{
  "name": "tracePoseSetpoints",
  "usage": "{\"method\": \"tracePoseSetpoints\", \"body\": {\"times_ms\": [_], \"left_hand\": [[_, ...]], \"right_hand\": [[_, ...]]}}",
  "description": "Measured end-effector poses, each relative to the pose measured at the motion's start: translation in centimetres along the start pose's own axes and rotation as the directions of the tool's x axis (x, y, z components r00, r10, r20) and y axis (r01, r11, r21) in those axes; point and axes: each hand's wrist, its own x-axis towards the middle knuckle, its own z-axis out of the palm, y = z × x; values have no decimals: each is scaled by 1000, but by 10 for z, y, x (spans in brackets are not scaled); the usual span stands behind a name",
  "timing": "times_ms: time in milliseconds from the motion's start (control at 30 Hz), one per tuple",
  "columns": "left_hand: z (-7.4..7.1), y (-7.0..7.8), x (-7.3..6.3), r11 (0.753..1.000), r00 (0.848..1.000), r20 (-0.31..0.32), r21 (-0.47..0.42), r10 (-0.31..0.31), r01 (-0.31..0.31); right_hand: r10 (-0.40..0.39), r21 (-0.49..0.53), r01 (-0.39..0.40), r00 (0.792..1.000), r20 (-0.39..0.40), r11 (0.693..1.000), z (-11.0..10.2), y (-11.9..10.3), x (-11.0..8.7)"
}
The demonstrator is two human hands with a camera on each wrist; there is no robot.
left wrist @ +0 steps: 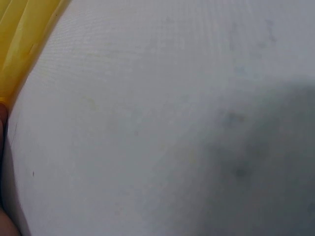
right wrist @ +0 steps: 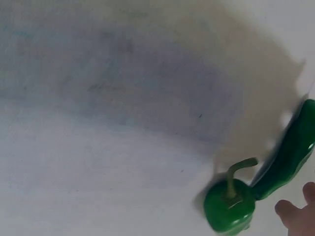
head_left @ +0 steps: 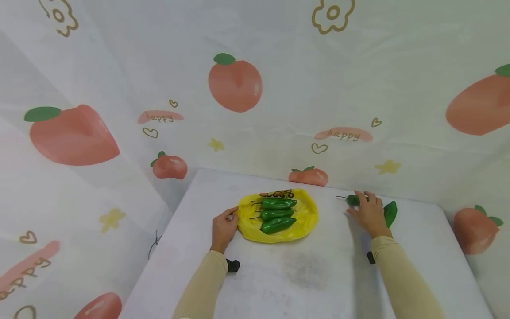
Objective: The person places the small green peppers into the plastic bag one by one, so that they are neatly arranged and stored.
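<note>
In the head view, three green peppers (head_left: 277, 214) lie side by side on a yellow plastic bag (head_left: 307, 217) with dark print. My left hand (head_left: 225, 228) pinches the bag's left edge between thumb and finger. Over a green pepper (head_left: 352, 200) at the table's back right, my right hand (head_left: 369, 215) reaches with fingers spread. Another green pepper (head_left: 390, 213) lies just right of that hand, partly hidden by it. The right wrist view has one pepper (right wrist: 229, 206) stem-up and a long one (right wrist: 290, 152) behind it, with fingertips (right wrist: 295, 216) apart from both.
The white table (head_left: 318, 283) meets a peach-printed curtain (head_left: 279, 146) at its back edge. Dark wrist-camera parts (head_left: 233, 266) show beside the left sleeve. A dark string (head_left: 154, 243) hangs at the table's left edge.
</note>
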Motion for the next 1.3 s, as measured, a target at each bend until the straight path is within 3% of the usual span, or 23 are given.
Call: {"method": "tracePoseSetpoints", "body": {"times_ms": [200,533,700,1000,1300], "left_hand": [[0,1,-1,1000,1000,-15,15,19,-19],[5,3,1,1000,1000,10,8,-13,13],[3,3,1,1000,1000,1,4,6,-6],[3,-1,2,1000,1000,-9,29,-9,9],[2,1,0,999,1000,-21,33,19,-18]], "right_hand": [[11,13,-12,1000,27,1000,0,7,0],[66,49,-71,992,109,996,-7,11,4],[32,59,-38,995,92,998,-7,10,5],[55,19,-57,993,105,998,-6,12,9],[80,-20,-78,987,140,997,-8,10,6]]}}
